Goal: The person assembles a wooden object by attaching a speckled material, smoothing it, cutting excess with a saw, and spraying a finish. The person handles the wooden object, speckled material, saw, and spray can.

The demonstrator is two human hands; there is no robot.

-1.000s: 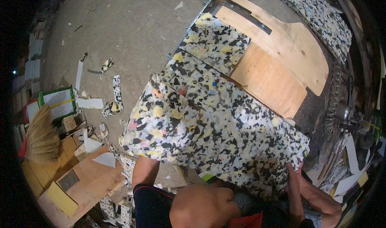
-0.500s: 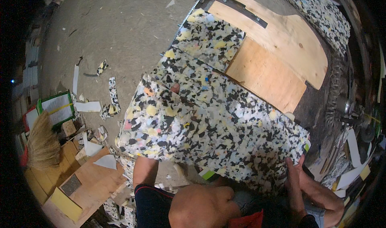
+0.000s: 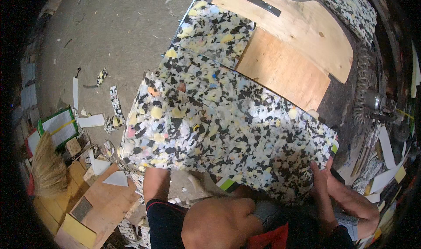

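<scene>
A thick speckled foam sheet (image 3: 245,126) in white, black and yellow lies slanted in front of me. My left hand (image 3: 182,87) is mostly hidden by the foam; one digit tip shows on its upper face, while the forearm goes in under the near edge. At the near right corner, my right hand (image 3: 321,172) grips the sheet's edge with the thumb on top. Beyond the sheet, a smaller piece of the same foam (image 3: 215,34) sits flush against it. Beside that piece lie a plywood rectangle (image 3: 283,69) and a larger curved plywood board (image 3: 302,25).
A straw broom (image 3: 48,170) and a green-edged packet (image 3: 59,126) lie at the left, near wooden boards (image 3: 103,196). Foam scraps (image 3: 115,102) litter the concrete floor. At the right are metal springs (image 3: 363,78) and white offcuts (image 3: 385,148); more speckled foam (image 3: 346,10) lies far right.
The whole view has shifted, so things sit slightly further left and higher. The step in the foam beside my left digit shows less now. Both hands keep their places on the sheet.
</scene>
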